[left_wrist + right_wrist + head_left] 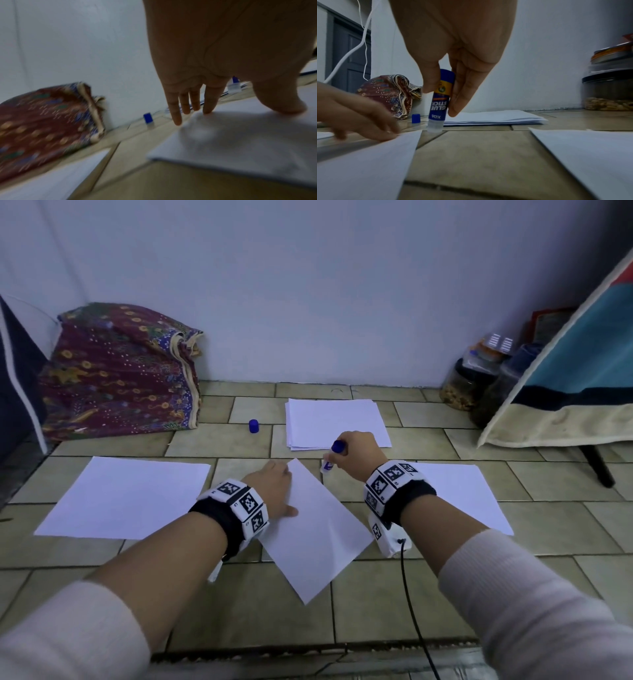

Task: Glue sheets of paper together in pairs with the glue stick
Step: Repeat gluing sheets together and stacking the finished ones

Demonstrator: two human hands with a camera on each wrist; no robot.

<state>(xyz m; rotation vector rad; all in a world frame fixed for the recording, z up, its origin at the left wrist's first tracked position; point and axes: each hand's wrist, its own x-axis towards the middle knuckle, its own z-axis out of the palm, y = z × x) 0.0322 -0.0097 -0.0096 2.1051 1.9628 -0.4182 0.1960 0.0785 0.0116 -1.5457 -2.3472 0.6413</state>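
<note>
On a tiled floor [376, 594], the left hand [274, 487] presses flat, fingers straight, on a tilted sheet of paper [318, 539]. Just beyond the sheet's far corner, the right hand [356, 453] pinches a glue stick [441, 100], tip down at the floor. Its blue cap [253, 426] and a paper stack [335, 422] lie farther beyond the sheet.
</note>
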